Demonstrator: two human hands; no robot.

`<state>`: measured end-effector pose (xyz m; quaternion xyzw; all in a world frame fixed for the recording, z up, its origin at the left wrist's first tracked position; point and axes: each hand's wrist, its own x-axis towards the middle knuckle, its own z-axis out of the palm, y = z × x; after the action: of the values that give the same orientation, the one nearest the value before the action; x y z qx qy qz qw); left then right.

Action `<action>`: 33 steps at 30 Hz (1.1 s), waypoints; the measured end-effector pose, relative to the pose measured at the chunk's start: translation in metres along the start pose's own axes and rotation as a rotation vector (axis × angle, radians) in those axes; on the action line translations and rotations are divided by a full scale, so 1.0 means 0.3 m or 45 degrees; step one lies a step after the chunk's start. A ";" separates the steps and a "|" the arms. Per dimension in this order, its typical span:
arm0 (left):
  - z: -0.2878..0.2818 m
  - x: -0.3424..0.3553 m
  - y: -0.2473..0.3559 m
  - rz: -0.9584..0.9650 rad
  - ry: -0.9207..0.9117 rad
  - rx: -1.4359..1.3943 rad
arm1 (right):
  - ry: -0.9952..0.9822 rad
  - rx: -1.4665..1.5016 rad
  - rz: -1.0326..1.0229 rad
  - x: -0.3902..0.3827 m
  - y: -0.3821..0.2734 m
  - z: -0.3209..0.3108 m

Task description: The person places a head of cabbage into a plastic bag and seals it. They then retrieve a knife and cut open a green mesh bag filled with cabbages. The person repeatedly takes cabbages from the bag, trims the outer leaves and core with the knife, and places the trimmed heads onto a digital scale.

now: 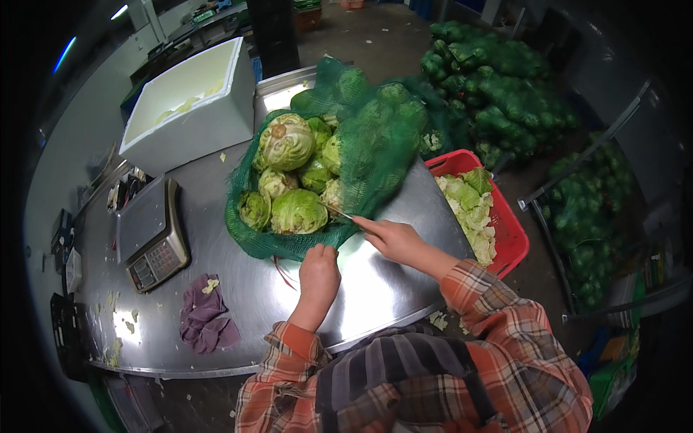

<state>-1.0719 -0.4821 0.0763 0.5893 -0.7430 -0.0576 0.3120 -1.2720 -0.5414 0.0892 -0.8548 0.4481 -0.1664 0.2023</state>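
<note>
Green mesh sack [382, 144] of cabbages [298, 211] on steel desk [375, 285], left hand [319, 274] clenched on sack's near edge, right hand [393, 238] grasping knife [339, 212], red crate [514, 234] right, digital scale [148, 227] left

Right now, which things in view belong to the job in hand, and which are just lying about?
In the job:
- right hand, holding a knife
- left hand, at the near edge of the green mesh bag
- cabbages in that bag
- probably the red crate of leaves, untouched

Apparently lying about:
- scale
- purple cloth
- white foam box
</note>
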 end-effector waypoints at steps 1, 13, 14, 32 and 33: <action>-0.008 -0.021 -0.008 -0.012 -0.036 0.032 | -0.013 -0.010 0.010 -0.039 0.018 0.016; 0.034 -0.259 -0.108 -0.108 -0.337 -0.147 | -0.276 0.011 0.212 -0.200 0.110 0.182; 0.034 -0.285 -0.146 -0.144 -0.376 -0.168 | -0.341 -0.001 0.243 -0.237 0.110 0.169; 0.000 0.635 -0.646 -0.704 -0.002 -0.719 | 0.092 1.021 0.518 0.900 -0.003 -0.074; 0.036 0.661 -0.627 -0.568 0.055 -0.823 | 0.240 1.039 0.415 0.922 0.046 -0.038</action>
<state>-0.9416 -0.7221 0.0609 0.6087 -0.5336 -0.3424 0.4770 -1.1365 -0.7813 0.1207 -0.6044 0.4909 -0.3726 0.5049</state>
